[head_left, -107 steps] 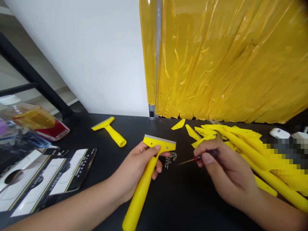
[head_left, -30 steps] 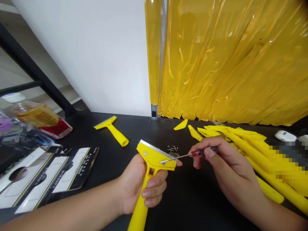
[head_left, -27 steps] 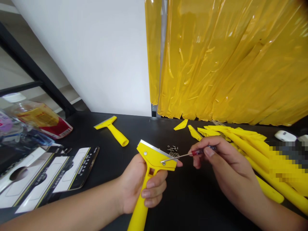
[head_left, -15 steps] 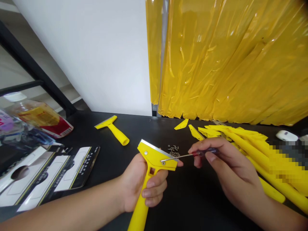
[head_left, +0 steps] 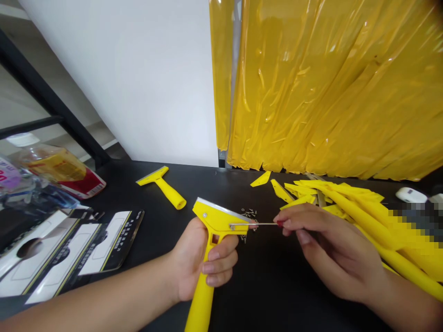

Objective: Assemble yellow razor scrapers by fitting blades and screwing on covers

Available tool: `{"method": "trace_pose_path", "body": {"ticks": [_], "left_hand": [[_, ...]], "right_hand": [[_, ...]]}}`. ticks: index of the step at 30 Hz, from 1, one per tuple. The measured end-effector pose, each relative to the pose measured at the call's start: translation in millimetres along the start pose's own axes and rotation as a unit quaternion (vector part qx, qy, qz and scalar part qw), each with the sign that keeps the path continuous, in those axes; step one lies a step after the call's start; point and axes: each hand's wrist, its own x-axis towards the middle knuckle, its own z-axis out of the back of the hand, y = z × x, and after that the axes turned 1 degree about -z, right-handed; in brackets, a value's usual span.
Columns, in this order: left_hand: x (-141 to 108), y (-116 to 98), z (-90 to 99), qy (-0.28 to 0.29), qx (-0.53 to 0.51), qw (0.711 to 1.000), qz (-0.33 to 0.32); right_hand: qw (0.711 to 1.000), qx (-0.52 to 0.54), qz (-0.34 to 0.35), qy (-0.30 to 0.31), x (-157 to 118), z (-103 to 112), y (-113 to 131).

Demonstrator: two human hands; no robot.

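My left hand is wrapped round the handle of a yellow scraper, its head tilted up with a metal blade along the top edge. Two screws show in the head, one on each side. In my right hand is a screwdriver, pinched by its handle, which the fingers mostly hide. Its thin shaft points left, and the tip meets the right-hand screw. Behind the scraper head, a small heap of loose screws lies on the black table, partly hidden.
Another yellow scraper lies at the back left. Yellow handles and plates are piled at right, near a small white object. Printed cards and drink bottles are at left. Yellow plastic sheeting hangs behind.
The scraper has shifted slightly left and up in my left hand. My right hand has turned the screwdriver so its shaft lies more level, the tip still at the right-hand screw.
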Motion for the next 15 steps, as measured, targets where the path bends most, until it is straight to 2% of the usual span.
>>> {"method": "trace_pose_path", "body": {"ticks": [2, 5, 9, 15], "left_hand": [[-0.1, -0.5, -1.4, -0.008, -0.003, 1.000, -0.011], [-0.4, -2.0, -3.0, -0.011, 0.001, 1.000, -0.012], [-0.8, -4.5, -4.3, -0.009, 0.006, 1.000, -0.007], [0.4, -6.7, -5.5, -0.020, -0.006, 0.999, -0.030]], "right_hand": [[0.996, -0.072, 0.038, 0.038, -0.5, 5.0, -3.1], [0.987, -0.127, 0.077, 0.060, -0.3, 9.0, -6.7], [0.981, -0.133, 0.124, 0.073, 3.9, 10.9, -7.3], [0.977, -0.142, 0.146, 0.059, 7.6, 10.2, -6.4]]}}
